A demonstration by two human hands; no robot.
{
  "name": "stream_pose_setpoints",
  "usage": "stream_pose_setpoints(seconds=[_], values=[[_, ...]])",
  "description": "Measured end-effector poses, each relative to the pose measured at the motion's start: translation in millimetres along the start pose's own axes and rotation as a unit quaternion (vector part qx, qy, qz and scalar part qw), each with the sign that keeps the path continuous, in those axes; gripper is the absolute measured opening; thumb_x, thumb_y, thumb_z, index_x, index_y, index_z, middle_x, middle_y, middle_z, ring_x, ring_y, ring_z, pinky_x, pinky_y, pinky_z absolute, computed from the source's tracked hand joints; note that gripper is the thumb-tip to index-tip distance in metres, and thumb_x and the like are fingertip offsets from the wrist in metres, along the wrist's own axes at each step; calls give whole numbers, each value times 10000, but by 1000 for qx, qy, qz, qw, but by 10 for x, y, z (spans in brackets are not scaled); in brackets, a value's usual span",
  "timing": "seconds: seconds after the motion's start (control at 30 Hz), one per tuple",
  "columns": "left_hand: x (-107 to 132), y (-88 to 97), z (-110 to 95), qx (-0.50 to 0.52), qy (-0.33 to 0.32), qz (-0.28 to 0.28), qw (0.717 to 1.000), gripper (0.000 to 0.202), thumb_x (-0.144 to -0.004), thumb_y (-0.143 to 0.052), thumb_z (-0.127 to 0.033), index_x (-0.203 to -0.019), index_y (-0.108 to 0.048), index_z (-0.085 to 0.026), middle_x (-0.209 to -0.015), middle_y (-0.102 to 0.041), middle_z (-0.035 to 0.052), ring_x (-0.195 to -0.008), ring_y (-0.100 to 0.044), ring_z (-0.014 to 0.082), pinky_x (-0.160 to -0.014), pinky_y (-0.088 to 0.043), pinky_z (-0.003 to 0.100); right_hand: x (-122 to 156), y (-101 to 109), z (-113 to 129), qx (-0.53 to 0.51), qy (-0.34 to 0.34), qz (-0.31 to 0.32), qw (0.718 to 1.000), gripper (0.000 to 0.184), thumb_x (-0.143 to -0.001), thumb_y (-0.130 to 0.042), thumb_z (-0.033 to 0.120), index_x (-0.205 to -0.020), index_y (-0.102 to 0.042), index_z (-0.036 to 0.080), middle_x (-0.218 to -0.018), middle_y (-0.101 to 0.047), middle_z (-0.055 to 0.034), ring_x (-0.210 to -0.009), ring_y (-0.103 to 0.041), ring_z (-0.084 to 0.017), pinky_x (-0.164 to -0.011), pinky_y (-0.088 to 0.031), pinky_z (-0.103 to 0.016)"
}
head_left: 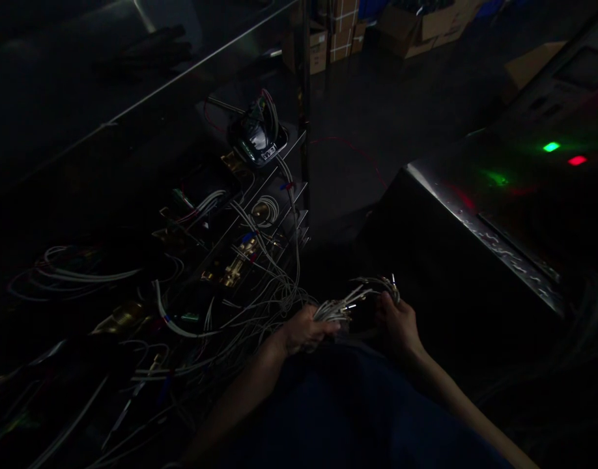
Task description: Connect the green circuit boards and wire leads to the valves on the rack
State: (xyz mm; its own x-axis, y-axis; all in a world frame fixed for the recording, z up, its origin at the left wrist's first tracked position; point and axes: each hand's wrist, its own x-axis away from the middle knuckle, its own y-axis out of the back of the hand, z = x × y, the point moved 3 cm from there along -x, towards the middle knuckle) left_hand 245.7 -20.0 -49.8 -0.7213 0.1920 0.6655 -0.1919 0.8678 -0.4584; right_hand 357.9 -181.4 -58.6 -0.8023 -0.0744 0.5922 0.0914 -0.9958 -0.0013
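In the dim head view my left hand (305, 330) is closed round a bundle of thin white wires (334, 309) just above my lap. The bundle arcs to the right, and my right hand (395, 322) pinches its far end, where several metal-tipped wire ends (389, 282) stick up. The hands are about a hand's width apart. More white wires trail from the bundle leftward onto the dark workbench.
The workbench (133, 195) on the left carries tangled white wires (260, 260), brass fittings (233, 270) and a small device (257, 140) at the back. A steel-topped machine (475, 215) with green and red lights stands on the right. Cardboard boxes (406, 26) sit on the far floor.
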Motion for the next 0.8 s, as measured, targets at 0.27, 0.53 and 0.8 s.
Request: stream_pose_setpoints(seconds=[0.27,0.53,0.8], values=[[-157,61,84,266,-102,-127,950,424,-568,-760,-512,-681,-604,-134,-532,-568,-25,-336,-323,14,-381,-222,192,114,-29,47,-52,-13,-4,999,430,-581,-753,512,-756,-529,188,-547,-514,52,-392,-388,-50,-370,-334,-199],[-343,29,71,307,-127,-231,914,452,-577,-760,-468,-863,-652,-134,-760,-696,38,-369,-351,9,-402,-261,189,426,-226,97,-41,50,110,992,443,-643,-718,578,-800,-538,205,-506,-470,59,-374,-362,-52,-356,-295,-196],[-303,-249,104,214,-141,-194,947,422,-549,-794,-456,-743,-678,-99,-463,-538,-26,-426,-469,82,-456,-350,219,331,-344,-151,50,6,143,988,565,-560,-697,694,-751,-537,187,-518,-467,45,-423,-398,-87,-385,-327,-228]])
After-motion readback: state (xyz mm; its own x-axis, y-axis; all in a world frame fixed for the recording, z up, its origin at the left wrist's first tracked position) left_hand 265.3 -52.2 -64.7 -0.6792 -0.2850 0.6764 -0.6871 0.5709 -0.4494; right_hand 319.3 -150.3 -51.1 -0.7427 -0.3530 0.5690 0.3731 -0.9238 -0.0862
